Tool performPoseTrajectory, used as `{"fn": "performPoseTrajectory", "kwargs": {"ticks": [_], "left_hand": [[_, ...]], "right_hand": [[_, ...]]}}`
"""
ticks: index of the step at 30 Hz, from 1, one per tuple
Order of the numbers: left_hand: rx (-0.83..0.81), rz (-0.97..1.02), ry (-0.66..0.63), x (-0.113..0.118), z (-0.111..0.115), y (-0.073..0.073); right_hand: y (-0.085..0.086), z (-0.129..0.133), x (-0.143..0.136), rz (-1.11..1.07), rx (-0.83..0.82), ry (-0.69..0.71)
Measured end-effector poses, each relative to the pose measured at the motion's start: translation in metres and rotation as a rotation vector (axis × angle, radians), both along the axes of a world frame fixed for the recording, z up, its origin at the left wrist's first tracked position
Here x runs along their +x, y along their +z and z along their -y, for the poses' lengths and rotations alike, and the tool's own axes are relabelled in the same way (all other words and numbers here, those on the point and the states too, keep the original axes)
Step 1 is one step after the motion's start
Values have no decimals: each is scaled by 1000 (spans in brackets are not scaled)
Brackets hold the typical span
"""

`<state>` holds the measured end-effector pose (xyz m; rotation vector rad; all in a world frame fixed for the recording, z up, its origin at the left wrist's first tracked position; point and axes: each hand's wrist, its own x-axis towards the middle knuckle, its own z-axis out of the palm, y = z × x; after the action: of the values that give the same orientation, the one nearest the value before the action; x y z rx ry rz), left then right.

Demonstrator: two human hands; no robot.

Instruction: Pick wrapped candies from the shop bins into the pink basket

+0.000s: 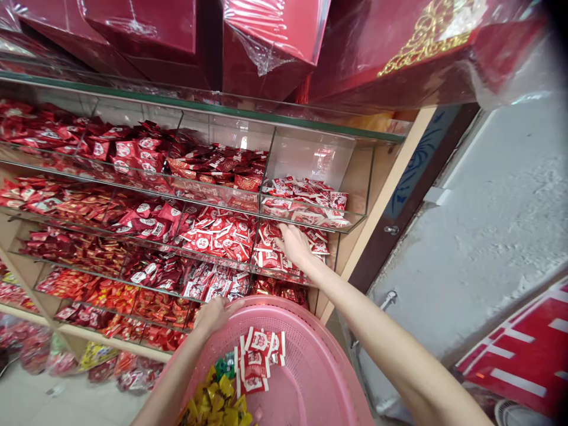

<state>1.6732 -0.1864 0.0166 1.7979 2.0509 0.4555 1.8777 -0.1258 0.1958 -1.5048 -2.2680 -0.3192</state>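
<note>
Glass shelves [266,113] stood ahead. My right hand [293,244] was among red packets [268,259] at one shelf's right end, whether pinching I couldn't tell; my left hand [212,315] clamped the pink basket [331,349] by its far-left rim. Picking seemed underway, wanting a light pinch.

Bare left forearm [171,378] and bare right forearm [377,331], both slender, with slim wrists [314,266] and uncovered fingers [287,231].
</note>
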Motion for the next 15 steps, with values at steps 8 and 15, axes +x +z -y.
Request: {"fn": "performPoseTrajectory", "kwargs": {"ticks": [8,15], "left_hand": [[1,-18,18,-3,2,2],[-10,0,43,-6,1,-5]], "right_hand": [[-4,-30,-25,-1,-67,-97],[-16,-29,-13,-250,26,-89]]}}
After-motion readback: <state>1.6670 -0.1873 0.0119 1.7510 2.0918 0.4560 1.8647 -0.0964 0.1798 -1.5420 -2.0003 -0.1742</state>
